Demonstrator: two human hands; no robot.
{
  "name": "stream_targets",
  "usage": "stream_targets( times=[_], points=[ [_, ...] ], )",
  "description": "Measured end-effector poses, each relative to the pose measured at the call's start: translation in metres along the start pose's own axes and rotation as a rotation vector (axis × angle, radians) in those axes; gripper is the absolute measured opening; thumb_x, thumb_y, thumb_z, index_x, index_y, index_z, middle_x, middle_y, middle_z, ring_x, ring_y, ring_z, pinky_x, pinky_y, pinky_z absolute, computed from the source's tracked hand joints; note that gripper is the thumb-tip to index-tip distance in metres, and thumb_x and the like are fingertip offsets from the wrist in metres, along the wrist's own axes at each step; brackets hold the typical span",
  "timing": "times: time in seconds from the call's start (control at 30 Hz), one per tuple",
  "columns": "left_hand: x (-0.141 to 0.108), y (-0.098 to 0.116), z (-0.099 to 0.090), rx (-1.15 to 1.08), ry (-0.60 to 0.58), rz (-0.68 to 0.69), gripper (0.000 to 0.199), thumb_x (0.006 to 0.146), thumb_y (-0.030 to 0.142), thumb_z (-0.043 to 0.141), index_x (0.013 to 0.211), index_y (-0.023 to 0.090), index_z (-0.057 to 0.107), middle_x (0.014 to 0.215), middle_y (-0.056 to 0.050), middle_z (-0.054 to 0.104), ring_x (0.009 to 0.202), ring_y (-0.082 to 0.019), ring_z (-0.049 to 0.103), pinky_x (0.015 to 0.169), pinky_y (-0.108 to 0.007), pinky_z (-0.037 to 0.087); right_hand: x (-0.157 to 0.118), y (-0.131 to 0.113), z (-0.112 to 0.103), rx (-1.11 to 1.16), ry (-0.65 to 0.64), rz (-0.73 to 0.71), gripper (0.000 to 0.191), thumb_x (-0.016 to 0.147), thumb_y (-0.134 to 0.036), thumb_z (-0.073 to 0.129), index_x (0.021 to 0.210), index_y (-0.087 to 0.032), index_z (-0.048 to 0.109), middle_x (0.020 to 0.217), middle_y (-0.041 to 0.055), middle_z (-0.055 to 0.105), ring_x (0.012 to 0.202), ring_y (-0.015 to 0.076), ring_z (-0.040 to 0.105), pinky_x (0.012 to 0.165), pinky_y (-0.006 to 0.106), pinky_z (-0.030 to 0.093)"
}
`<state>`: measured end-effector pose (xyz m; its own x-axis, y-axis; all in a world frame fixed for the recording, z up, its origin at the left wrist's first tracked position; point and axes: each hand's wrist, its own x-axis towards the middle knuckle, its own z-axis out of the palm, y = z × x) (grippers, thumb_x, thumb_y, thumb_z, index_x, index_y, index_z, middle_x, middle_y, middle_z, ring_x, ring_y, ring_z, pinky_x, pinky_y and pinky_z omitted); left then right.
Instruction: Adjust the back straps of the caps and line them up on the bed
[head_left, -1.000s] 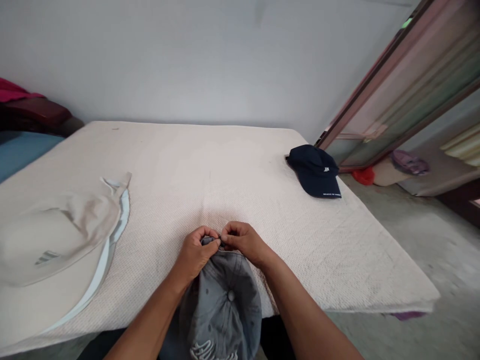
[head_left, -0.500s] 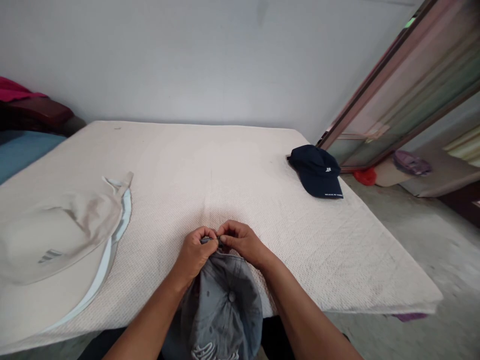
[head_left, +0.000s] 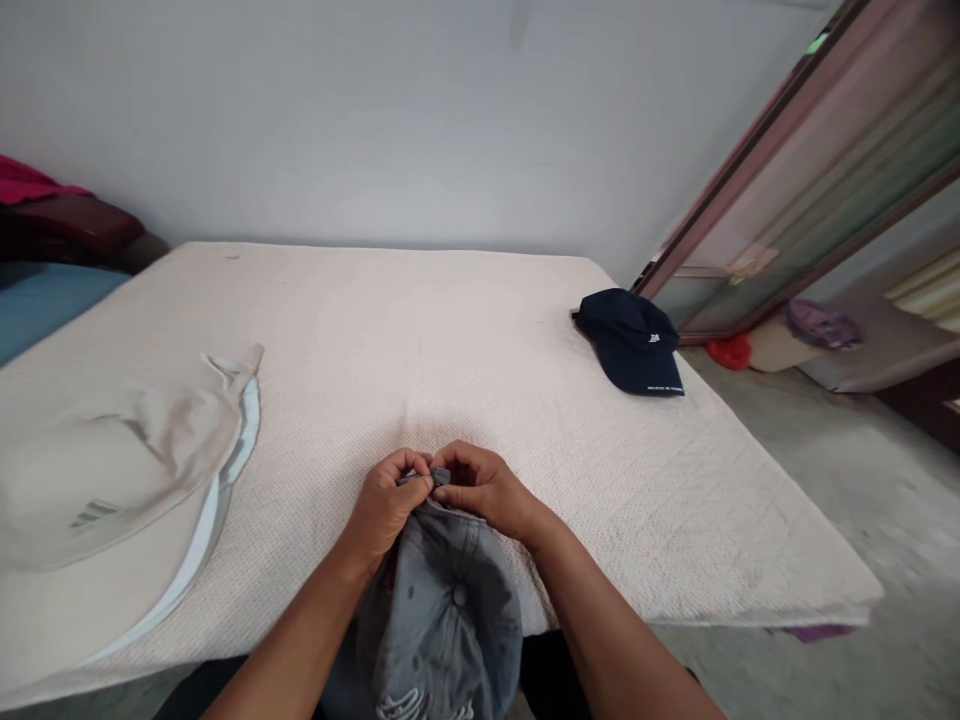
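A grey cap [head_left: 457, 600] with white stitched lettering hangs at the table's near edge, its back strap uppermost. My left hand [head_left: 390, 500] pinches the strap end from the left, thumb and fingers closed. From the right, my right hand [head_left: 484, 488] grips the strap beside a small buckle, its fingertips nearly touching the left ones. On the table's left lies a large beige cap [head_left: 97, 470] with a pale blue brim edge. A navy cap [head_left: 626, 335] rests at the far right of the table.
The table [head_left: 337, 330] has a cream textured cover and stands against a pale wall [head_left: 375, 120]. Beyond its right side are a glass sliding door, a red bag [head_left: 729, 351] and a purple item on the floor. Blue and dark red furniture stands at the left.
The strap piece between my fingertips shows more now, with my right fingers shifted slightly on it. The grey cap has moved slightly left in view.
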<state>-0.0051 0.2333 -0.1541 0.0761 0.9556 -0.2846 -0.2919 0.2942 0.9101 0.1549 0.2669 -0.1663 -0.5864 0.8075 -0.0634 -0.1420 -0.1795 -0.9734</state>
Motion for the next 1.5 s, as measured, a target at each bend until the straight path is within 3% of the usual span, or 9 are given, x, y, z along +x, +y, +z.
stream_targets(
  times=[0.27, 0.43, 0.77, 0.83, 1.0, 1.13, 1.33, 1.43, 1.5],
  points=[
    [-0.002, 0.006, -0.001, 0.305, 0.020, 0.129, 0.006, 0.067, 0.014, 0.059, 0.064, 0.018, 0.055, 0.088, -0.002, 0.061, 0.083, -0.016, 0.054, 0.075, -0.026, 0.039, 0.000, 0.000, 0.001, -0.073, 0.029, 0.013, 0.021, 0.071, -0.022, 0.073, 0.084, -0.019, 0.058, 0.072, -0.0036, 0.052, 0.063, 0.0097, 0.042, 0.057, 0.023, 0.032],
    [-0.002, 0.005, -0.002, 0.244, -0.007, 0.101, 0.005, 0.068, 0.016, 0.059, 0.066, 0.018, 0.055, 0.092, -0.002, 0.060, 0.082, -0.016, 0.054, 0.075, -0.027, 0.040, 0.001, -0.003, 0.001, -0.020, -0.016, -0.003, 0.024, 0.070, -0.024, 0.074, 0.087, -0.019, 0.059, 0.080, -0.0015, 0.055, 0.071, 0.0113, 0.048, 0.064, 0.025, 0.038],
    [-0.001, 0.004, -0.004, 0.256, -0.021, 0.085, 0.007, 0.072, 0.020, 0.063, 0.073, 0.018, 0.057, 0.105, -0.005, 0.061, 0.096, -0.019, 0.056, 0.083, -0.029, 0.040, 0.001, -0.005, -0.002, -0.085, 0.023, 0.033, 0.025, 0.066, -0.024, 0.076, 0.080, -0.018, 0.056, 0.070, -0.0042, 0.050, 0.063, 0.0101, 0.043, 0.058, 0.024, 0.034],
    [-0.001, 0.004, -0.006, 0.297, -0.041, 0.088, 0.009, 0.075, 0.023, 0.064, 0.077, 0.018, 0.058, 0.102, -0.005, 0.061, 0.093, -0.018, 0.057, 0.082, -0.029, 0.040, 0.001, -0.005, -0.002, -0.100, 0.043, 0.031, 0.025, 0.066, -0.024, 0.076, 0.079, -0.018, 0.055, 0.068, -0.0048, 0.049, 0.062, 0.0098, 0.042, 0.056, 0.023, 0.032],
    [-0.002, 0.004, -0.016, 0.411, -0.096, 0.063, 0.015, 0.081, 0.034, 0.062, 0.086, 0.020, 0.058, 0.077, 0.000, 0.059, 0.067, -0.013, 0.053, 0.062, -0.026, 0.040, 0.001, -0.003, -0.001, -0.203, 0.084, 0.020, 0.022, 0.068, -0.024, 0.074, 0.081, -0.018, 0.057, 0.065, -0.0055, 0.046, 0.059, 0.0093, 0.039, 0.054, 0.023, 0.031],
    [-0.005, 0.004, -0.019, 0.476, -0.083, 0.144, 0.013, 0.083, 0.033, 0.060, 0.088, 0.021, 0.059, 0.081, -0.001, 0.059, 0.072, -0.014, 0.054, 0.064, -0.026, 0.040, 0.002, -0.002, 0.002, -0.241, 0.096, 0.004, 0.023, 0.068, -0.025, 0.074, 0.081, -0.018, 0.056, 0.067, -0.0049, 0.048, 0.060, 0.0095, 0.041, 0.054, 0.023, 0.032],
    [-0.006, 0.005, -0.018, 0.415, -0.079, 0.079, 0.016, 0.083, 0.033, 0.060, 0.093, 0.021, 0.058, 0.082, 0.000, 0.060, 0.074, -0.015, 0.057, 0.068, -0.027, 0.043, 0.003, -0.002, 0.003, -0.276, 0.136, -0.009, 0.025, 0.069, -0.030, 0.074, 0.078, -0.018, 0.054, 0.066, -0.0043, 0.048, 0.061, 0.0102, 0.042, 0.055, 0.023, 0.032],
    [-0.008, 0.006, -0.016, 0.413, -0.047, 0.123, 0.013, 0.082, 0.029, 0.060, 0.092, 0.021, 0.058, 0.090, -0.001, 0.060, 0.082, -0.016, 0.058, 0.074, -0.028, 0.043, 0.004, -0.001, 0.002, -0.261, 0.132, -0.008, 0.025, 0.069, -0.031, 0.075, 0.078, -0.019, 0.054, 0.066, -0.0040, 0.049, 0.061, 0.0105, 0.044, 0.055, 0.024, 0.033],
    [-0.009, 0.006, -0.015, 0.400, -0.021, 0.139, 0.008, 0.082, 0.026, 0.059, 0.087, 0.021, 0.057, 0.086, 0.000, 0.059, 0.078, -0.015, 0.056, 0.070, -0.026, 0.042, 0.004, -0.001, 0.002, -0.252, 0.134, -0.009, 0.026, 0.069, -0.031, 0.075, 0.078, -0.019, 0.054, 0.066, -0.0040, 0.050, 0.061, 0.0104, 0.043, 0.055, 0.024, 0.033]
  ],
)
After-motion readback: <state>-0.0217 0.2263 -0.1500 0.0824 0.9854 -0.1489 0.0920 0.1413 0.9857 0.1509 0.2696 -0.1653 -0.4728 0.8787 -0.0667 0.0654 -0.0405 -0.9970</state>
